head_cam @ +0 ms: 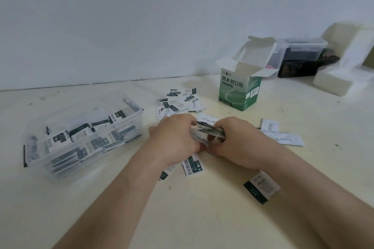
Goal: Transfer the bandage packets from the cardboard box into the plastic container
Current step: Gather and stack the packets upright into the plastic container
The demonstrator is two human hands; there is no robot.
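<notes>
A stack of white-and-dark-green bandage packets is pinched between my left hand and my right hand over the middle of the table. The clear plastic container at the left holds several packets, some standing on edge. The green cardboard box stands upright behind my hands to the right, with its top flaps open. Loose packets lie scattered between the box and the container. More lie under and near my wrists, one at the front right.
Two face-down white packets lie right of my hands. At the back right, a lidded clear tub sits on a dark object, beside white foam blocks. A pale wall runs along the table's far edge.
</notes>
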